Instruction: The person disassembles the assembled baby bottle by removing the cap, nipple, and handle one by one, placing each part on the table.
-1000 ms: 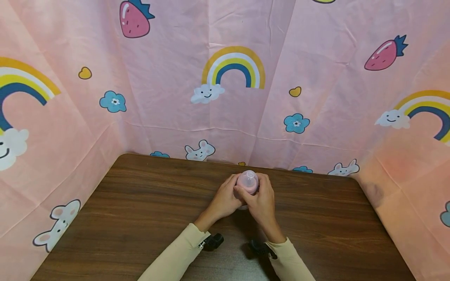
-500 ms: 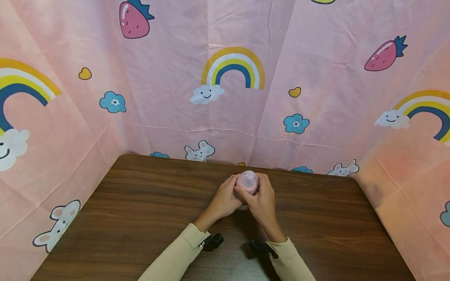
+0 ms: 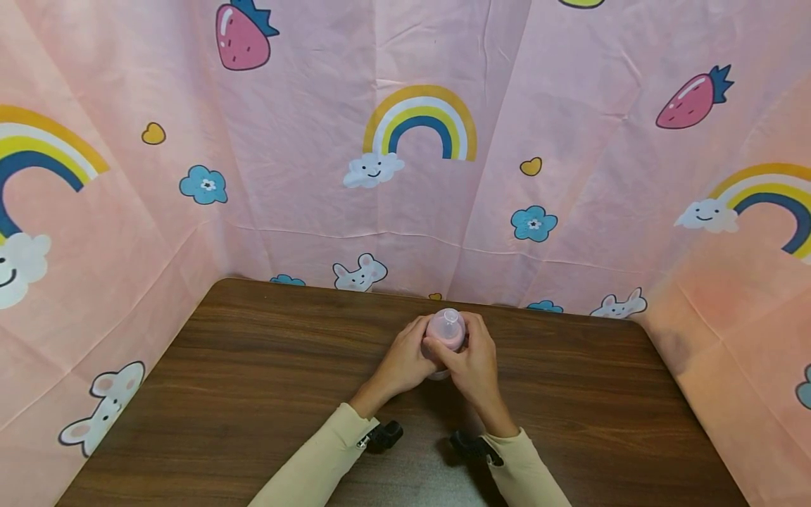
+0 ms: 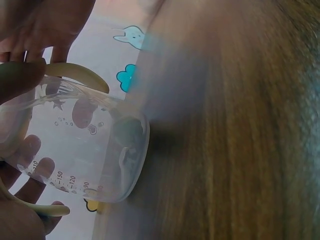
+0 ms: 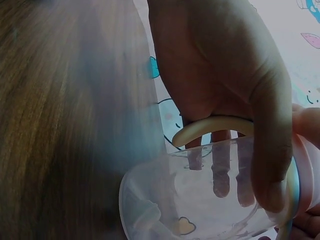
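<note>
Left hand (image 3: 408,358) at eight o'clock from bottle (image 3: 446,329), right hand (image 3: 473,360) at four: both curled round it, presumably so it is kept steady. Bottle: held upright between them; contact with table (image 3: 298,359) unclear. Cloth (image 3: 304,176): hung at twelve.

A clear bottle (image 5: 200,200) is gripped by the left hand (image 5: 225,75); the thumb (image 5: 272,150) is laid across its near side, and fingers (image 5: 221,172) are seen through its wall. A beige handle (image 5: 215,126) is shown below the palm. The base is turned toward the table (image 5: 60,115). The right hand (image 5: 306,225) is cut by the frame.
</note>
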The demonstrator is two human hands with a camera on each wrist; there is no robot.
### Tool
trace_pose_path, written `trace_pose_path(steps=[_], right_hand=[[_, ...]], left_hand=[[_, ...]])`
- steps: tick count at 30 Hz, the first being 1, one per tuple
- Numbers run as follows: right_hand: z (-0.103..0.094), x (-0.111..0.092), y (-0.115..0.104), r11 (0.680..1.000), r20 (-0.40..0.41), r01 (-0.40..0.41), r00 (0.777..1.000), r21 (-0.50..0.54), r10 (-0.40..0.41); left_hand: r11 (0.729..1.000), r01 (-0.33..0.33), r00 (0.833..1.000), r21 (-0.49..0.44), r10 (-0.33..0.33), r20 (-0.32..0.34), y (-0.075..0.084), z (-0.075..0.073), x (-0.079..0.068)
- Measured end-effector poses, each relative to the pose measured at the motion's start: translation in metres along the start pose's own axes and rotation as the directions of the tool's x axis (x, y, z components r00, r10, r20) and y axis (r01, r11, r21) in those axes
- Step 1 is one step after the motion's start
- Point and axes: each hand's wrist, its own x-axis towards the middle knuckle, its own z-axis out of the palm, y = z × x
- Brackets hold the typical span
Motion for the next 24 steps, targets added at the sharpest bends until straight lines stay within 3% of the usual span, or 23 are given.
trace_pose_path(steps=[11,17,24], right_hand=[[0.007,-0.004,-0.002,1.0,-0.051,-0.005,0.999,-0.015,0.004],[0.013,-0.007,-0.002,0.998,-0.06,-0.008,0.998,-0.065,0.004],[0.018,-0.008,-0.004,0.995,-0.109,-0.001,0.994,-0.104,-0.01]], left_hand=[[0.998,-0.049,0.997,0.033,0.051,-0.055,-0.005,0.004,0.0],[0.993,-0.036,0.997,0.116,0.044,-0.066,-0.002,0.007,-0.001],[0.972,-0.062,0.987,0.228,0.093,-0.128,0.001,0.013,-0.001]])
